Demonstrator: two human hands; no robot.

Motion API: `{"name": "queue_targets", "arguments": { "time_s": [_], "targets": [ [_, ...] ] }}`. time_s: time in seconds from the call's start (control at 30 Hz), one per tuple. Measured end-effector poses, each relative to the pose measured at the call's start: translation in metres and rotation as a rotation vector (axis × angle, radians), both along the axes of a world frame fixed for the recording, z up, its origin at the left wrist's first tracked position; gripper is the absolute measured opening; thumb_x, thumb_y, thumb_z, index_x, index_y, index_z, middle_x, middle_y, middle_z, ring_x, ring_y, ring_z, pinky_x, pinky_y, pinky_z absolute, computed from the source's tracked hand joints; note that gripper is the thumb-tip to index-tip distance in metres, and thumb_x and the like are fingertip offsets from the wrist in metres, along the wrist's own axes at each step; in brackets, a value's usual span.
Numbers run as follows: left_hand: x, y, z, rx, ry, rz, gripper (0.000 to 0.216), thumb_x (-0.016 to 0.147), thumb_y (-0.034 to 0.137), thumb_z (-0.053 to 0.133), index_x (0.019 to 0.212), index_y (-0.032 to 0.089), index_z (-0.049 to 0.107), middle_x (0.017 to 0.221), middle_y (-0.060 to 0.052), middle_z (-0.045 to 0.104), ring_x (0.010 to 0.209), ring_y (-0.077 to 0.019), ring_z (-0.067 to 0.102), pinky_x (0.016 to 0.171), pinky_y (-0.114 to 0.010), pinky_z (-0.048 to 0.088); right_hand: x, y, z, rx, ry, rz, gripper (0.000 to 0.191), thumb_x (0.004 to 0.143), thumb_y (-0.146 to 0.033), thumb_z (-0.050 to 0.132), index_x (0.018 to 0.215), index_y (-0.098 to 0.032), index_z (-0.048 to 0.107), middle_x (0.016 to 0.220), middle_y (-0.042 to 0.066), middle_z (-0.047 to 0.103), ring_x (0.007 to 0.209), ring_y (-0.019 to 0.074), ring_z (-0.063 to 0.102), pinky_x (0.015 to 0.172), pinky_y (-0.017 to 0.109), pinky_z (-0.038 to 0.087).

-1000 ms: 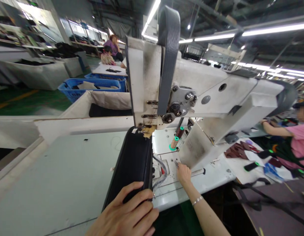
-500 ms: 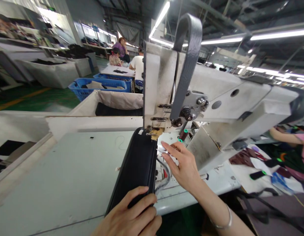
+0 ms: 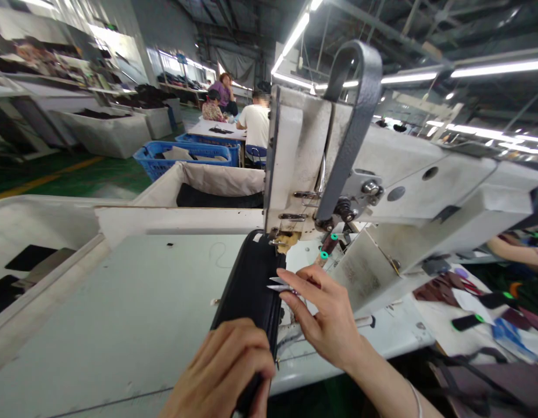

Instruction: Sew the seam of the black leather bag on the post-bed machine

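Observation:
A long black padded piece [image 3: 251, 278], like a soft case with a seamed edge, lies on the pale machine bed. Its far end is under the needle area of a white sewing machine [image 3: 290, 157]. My left hand [image 3: 229, 363] is curled round the near end of the piece, thumb underneath. Thread snips [image 3: 281, 287] are pinched in the fingers of my right hand [image 3: 327, 313]. Their pointed blades are apart and reach over the right edge of the black piece, near its seam. Whether a thread lies between them is too small to tell.
A grey curved guard [image 3: 351, 128] rises on the machine head. Spools [image 3: 325, 255] stand behind my right hand. White bins [image 3: 225, 177] and a blue basket [image 3: 186, 157] are beyond the table. People sit at a far table; a co-worker's arm [image 3: 519, 251] is at right.
My right hand has brought the snips left and nearer over the black piece's edge. The left fingers, flatter before, now wrap round its near end. The whole view has shifted slightly.

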State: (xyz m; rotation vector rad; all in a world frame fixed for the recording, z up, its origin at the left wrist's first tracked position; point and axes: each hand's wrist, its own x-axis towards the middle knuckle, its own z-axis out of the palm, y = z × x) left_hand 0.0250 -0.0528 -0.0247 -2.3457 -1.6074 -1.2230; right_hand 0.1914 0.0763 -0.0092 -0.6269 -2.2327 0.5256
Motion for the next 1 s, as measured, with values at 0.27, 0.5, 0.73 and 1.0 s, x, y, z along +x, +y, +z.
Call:
{"name": "queue_targets", "arguments": {
  "time_s": [0.27,0.5,0.73,1.0],
  "targets": [
    [-0.012,0.032,0.022,-0.377,0.029,0.251,0.044,0.075,0.017,0.06,0.117,0.03,0.059,0.105,-0.002,0.062,0.102,-0.0244,0.052,0.083,-0.039,0.042,-0.005,-0.001,-0.009,-0.056,0.072,-0.022,0.037,0.097,-0.02,0.057,0.133,-0.026,0.062,0.1,0.006,0.062,0.088,0.017,0.061,0.079,0.031,0.05],
    [-0.026,0.045,0.043,-0.626,-0.293,0.114,0.039,0.099,0.051,0.037,0.09,0.029,0.068,0.092,0.0,0.065,0.097,-0.0206,0.052,0.088,-0.037,0.039,0.004,-0.009,-0.007,-0.355,0.038,-0.162,0.016,0.092,-0.031,0.064,0.104,-0.02,0.06,0.081,-0.001,0.062,0.067,0.0136,0.057,0.062,0.026,0.043],
    [-0.029,0.045,0.041,-0.605,-0.359,0.11,0.039,0.098,0.052,0.039,0.096,0.027,0.069,0.095,0.0,0.067,0.099,-0.0206,0.053,0.091,-0.038,0.04,0.0,-0.027,0.012,-0.354,-0.133,-0.124,0.015,0.083,-0.029,0.072,0.088,-0.022,0.06,0.073,-0.004,0.061,0.065,0.0127,0.056,0.06,0.025,0.035],
    [-0.023,0.046,0.042,-0.519,-0.255,0.072,0.038,0.101,0.04,0.04,0.081,0.022,0.066,0.085,0.0,0.065,0.089,-0.0169,0.055,0.082,-0.033,0.043,-0.012,-0.033,0.011,-0.333,-0.144,-0.083,0.012,0.084,-0.026,0.072,0.084,-0.022,0.06,0.07,-0.004,0.064,0.061,0.0127,0.056,0.06,0.025,0.034]
  ]
}}
